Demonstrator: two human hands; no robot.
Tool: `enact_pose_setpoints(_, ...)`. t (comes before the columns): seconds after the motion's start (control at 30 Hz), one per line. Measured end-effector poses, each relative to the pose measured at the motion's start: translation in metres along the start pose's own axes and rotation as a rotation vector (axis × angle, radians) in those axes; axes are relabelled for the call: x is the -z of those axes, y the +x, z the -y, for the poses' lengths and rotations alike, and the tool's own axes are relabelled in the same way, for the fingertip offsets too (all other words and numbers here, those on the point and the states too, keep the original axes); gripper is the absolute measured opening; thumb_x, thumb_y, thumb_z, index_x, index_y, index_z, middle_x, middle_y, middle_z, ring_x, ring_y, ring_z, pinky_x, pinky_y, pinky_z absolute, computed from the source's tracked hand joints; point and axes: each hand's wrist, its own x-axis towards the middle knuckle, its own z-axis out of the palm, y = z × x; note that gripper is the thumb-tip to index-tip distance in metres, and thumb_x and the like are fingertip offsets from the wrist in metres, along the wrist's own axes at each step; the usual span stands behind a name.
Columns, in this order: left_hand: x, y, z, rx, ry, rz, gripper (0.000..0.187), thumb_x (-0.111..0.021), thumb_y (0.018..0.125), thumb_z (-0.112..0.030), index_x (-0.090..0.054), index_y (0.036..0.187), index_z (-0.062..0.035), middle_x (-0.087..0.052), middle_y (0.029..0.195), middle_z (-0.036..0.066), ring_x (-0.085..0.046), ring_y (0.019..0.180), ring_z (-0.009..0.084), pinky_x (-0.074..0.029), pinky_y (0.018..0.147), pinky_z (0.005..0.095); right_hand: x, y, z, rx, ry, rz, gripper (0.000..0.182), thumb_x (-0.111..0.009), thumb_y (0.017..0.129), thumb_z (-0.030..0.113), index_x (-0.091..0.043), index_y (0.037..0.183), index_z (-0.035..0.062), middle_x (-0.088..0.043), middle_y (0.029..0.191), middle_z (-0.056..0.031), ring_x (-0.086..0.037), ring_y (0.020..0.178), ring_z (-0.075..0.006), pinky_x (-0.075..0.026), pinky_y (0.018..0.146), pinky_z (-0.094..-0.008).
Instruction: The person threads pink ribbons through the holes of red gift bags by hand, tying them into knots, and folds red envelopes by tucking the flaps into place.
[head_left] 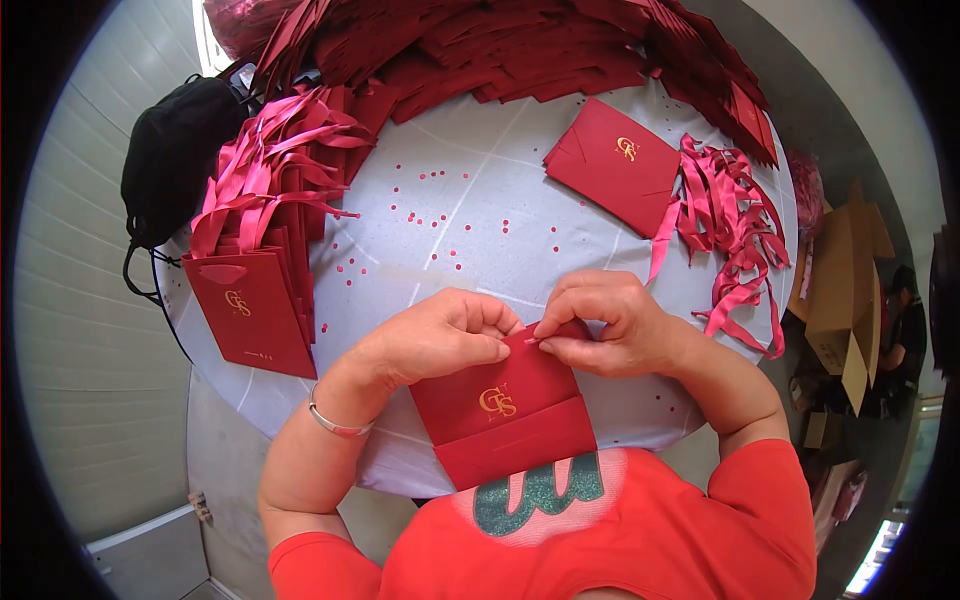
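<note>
A red paper bag with a gold logo (505,425) lies at the table's near edge, against my shirt. My left hand (455,335) is closed on its upper edge, thumb on the front face. At the upper right corner of the bag, my right hand (600,325) pinches a small bit of pink ribbon (532,341) between thumb and fingers. The rest of that ribbon is hidden by the bag and fingers.
Bags with pink ribbon handles (250,310) stand at the left, near a black drawstring bag (180,160). Flat red bags (620,165) and loose ribbons (735,210) lie at the right. Many red bags (480,50) line the table's far side. A cardboard box (840,280) is beyond.
</note>
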Motion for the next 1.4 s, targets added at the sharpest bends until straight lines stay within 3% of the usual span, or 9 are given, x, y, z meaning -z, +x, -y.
enact_pose_setpoints(0.37,0.000,-0.001,-0.003,0.042,0.020,-0.021,0.019,-0.059,0.086,-0.001,-0.061,0.104,0.0027,-0.065,0.087,0.000,-0.059,0.077,0.0046,-0.046,0.069,0.0197,-0.001,0.001,0.004,0.031,-0.060,0.006,0.011,-0.075,0.077,0.005,-0.065,0.082,0.0052,-0.061,0.073,-0.0076,-0.060,0.065,-0.0232,-0.048,0.058,-0.0332)
enact_pose_setpoints(0.63,-0.005,-0.003,-0.004,0.016,0.081,-0.116,0.016,-0.054,0.086,0.000,-0.065,0.097,0.0032,-0.066,0.086,0.002,-0.060,0.076,0.0065,-0.049,0.067,0.0219,-0.008,0.001,0.007,0.198,-0.248,-0.046,0.017,-0.077,0.071,0.006,-0.064,0.083,0.0061,-0.062,0.076,-0.0076,-0.062,0.067,-0.0254,-0.050,0.058,-0.0354)
enact_pose_setpoints(0.7,-0.006,-0.003,-0.002,0.003,0.086,-0.120,0.016,-0.054,0.086,0.000,-0.065,0.097,0.0032,-0.066,0.086,0.002,-0.060,0.076,0.0066,-0.049,0.067,0.0222,-0.009,0.001,0.006,0.246,-0.295,-0.048,0.022,-0.080,0.069,0.002,-0.066,0.085,0.0061,-0.064,0.079,-0.0072,-0.063,0.064,-0.0228,-0.048,0.054,-0.0321)
enact_pose_setpoints(0.93,-0.009,-0.002,0.002,-0.057,0.217,-0.191,0.017,-0.054,0.083,0.000,-0.065,0.094,0.0047,-0.067,0.082,0.005,-0.060,0.075,0.0090,-0.050,0.066,0.0246,-0.016,0.002,0.020,0.237,-0.445,0.014,0.019,-0.077,0.071,0.005,-0.064,0.086,0.0058,-0.063,0.081,-0.0080,-0.063,0.069,-0.0246,-0.050,0.057,-0.0338)
enact_pose_setpoints(1.13,-0.014,-0.001,0.010,-0.112,0.294,-0.237,0.016,-0.053,0.082,0.000,-0.065,0.092,0.0057,-0.068,0.080,0.008,-0.060,0.075,0.0112,-0.050,0.067,0.0270,-0.028,0.007,0.042,0.023,-0.743,0.158,0.015,-0.076,0.074,0.007,-0.065,0.085,0.0046,-0.064,0.081,-0.0111,-0.064,0.070,-0.0264,-0.051,0.058,-0.0357)
enact_pose_setpoints(1.23,-0.011,-0.003,0.009,-0.096,0.248,-0.174,0.013,-0.051,0.087,0.005,-0.061,0.097,0.0047,-0.067,0.087,0.005,-0.060,0.079,0.0075,-0.049,0.069,0.0223,-0.015,0.023,0.041,-0.324,-0.212,0.102,0.016,-0.080,0.074,0.012,-0.067,0.078,0.0038,-0.065,0.070,-0.0105,-0.064,0.063,-0.0279,-0.050,0.056,-0.0364)
enact_pose_setpoints(1.4,-0.021,-0.008,0.002,-0.147,0.390,-0.243,0.010,-0.054,0.085,0.003,-0.061,0.093,0.0049,-0.067,0.081,0.006,-0.061,0.075,0.0101,-0.050,0.066,0.0266,-0.019,0.015,0.041,-0.163,-0.474,0.083,0.018,-0.082,0.074,0.013,-0.068,0.083,0.0048,-0.065,0.075,-0.0104,-0.065,0.066,-0.0213,-0.049,0.058,-0.0321)
